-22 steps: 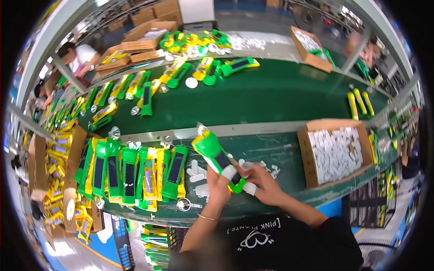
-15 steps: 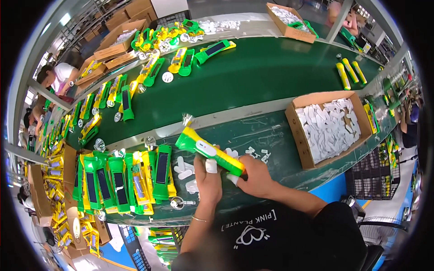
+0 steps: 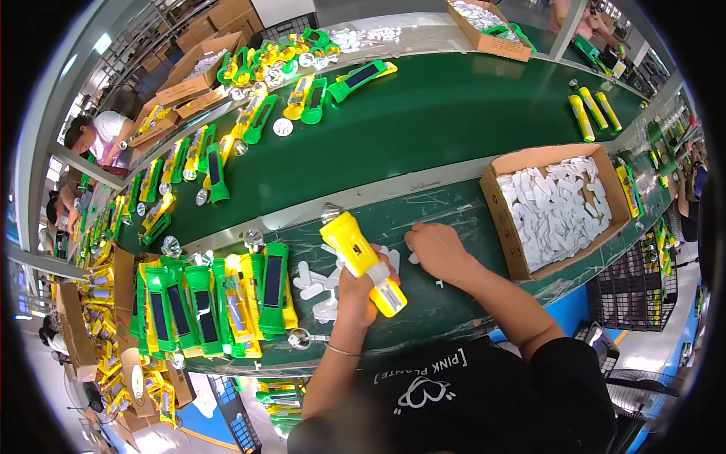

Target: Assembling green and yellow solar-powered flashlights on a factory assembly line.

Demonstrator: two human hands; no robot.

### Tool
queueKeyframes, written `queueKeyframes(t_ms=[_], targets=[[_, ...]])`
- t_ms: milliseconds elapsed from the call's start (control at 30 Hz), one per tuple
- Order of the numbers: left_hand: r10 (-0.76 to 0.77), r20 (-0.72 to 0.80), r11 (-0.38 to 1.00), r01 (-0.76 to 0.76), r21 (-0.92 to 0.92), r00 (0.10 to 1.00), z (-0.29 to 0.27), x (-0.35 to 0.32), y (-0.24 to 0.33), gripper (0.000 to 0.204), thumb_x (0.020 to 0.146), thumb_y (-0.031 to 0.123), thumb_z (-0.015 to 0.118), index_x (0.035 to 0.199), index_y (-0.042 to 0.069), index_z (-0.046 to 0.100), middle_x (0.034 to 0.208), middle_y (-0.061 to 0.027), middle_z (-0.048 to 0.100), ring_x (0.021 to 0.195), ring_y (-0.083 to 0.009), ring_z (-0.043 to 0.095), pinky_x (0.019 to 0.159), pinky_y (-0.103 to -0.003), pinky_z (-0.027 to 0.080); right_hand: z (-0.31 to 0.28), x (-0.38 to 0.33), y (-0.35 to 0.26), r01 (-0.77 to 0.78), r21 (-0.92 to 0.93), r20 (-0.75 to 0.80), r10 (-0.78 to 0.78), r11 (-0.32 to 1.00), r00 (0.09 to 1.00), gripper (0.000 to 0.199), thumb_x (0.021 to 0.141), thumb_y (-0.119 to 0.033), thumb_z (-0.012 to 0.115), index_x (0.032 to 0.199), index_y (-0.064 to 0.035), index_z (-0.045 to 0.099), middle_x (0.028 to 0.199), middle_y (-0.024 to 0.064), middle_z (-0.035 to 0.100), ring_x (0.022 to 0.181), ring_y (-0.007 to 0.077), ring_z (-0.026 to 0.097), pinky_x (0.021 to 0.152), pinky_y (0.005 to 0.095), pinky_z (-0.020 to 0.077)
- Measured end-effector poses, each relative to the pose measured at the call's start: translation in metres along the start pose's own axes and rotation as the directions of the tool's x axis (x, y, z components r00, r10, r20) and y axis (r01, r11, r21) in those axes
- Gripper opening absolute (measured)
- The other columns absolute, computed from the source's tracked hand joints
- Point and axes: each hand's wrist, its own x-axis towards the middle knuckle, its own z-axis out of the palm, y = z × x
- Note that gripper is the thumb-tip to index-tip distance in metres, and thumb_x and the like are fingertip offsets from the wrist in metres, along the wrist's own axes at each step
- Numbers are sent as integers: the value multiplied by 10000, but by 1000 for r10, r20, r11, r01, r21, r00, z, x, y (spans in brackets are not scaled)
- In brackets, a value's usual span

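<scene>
My left hand (image 3: 358,291) grips a yellow flashlight body (image 3: 361,255), its silver head end pointing away from me and a white piece on its near side. My right hand (image 3: 436,249) rests on the green work surface to the right of it, fingers curled down over small white plastic parts (image 3: 414,257); whether it holds one is hidden. More white parts (image 3: 316,281) lie just left of the flashlight. A row of green and yellow flashlight bodies (image 3: 215,300) lies flat at my left.
An open cardboard box of white plastic parts (image 3: 556,206) stands at my right. A green conveyor belt (image 3: 423,113) beyond carries more flashlights. Other workers sit at the far left. Cardboard boxes line the belt's far side, and black crates sit low right.
The flashlight in my left hand now shows its yellow side instead of green. My right hand has let go of it and moved right onto the loose white parts.
</scene>
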Motion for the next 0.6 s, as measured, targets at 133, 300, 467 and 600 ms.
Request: queueKeyframes(t_ms=[133, 300, 467, 600], targets=[[-61, 40, 998, 62, -3, 997, -5, -5, 0, 393, 656, -8, 592, 1007, 32, 420, 772, -75, 510, 624, -210, 550, 571, -312, 467, -3, -1, -6, 18, -194, 57, -7, 981, 998, 126, 637, -67, 564, 745, -9, 539, 739, 131, 544, 708, 294, 575, 605, 378, 468], [-79, 103, 997, 80, -5, 992, -8, -5, -5, 391, 658, -1, 592, 1010, 31, 427, 769, -73, 511, 626, -212, 557, 563, -314, 466, -23, -8, -3, 14, 102, 7, -14, 995, 1000, 147, 671, -21, 556, 812, -10, 517, 788, 133, 549, 703, 286, 578, 612, 349, 476], [-91, 118, 978, 66, 198, 989, 2, -9, -7, 406, 652, -21, 579, 1026, 38, 430, 828, -70, 528, 668, -184, 568, 588, -294, 477, -37, -14, -29, -90, 882, 133, -60, 463, 989, 196, 716, 38, 593, 892, -19, 530, 862, 48, 496, 752, 135, 533, 642, 272, 457], [-85, 138, 948, 38, 315, 987, 11, -13, -8, 446, 656, -46, 564, 1069, 46, 423, 867, -60, 527, 722, -169, 566, 625, -292, 488, -23, -17, -26, 115, 919, -97, -66, 377, 993, 145, 706, 61, 600, 815, -9, 535, 908, 34, 421, 844, 108, 480, 739, 218, 413]])
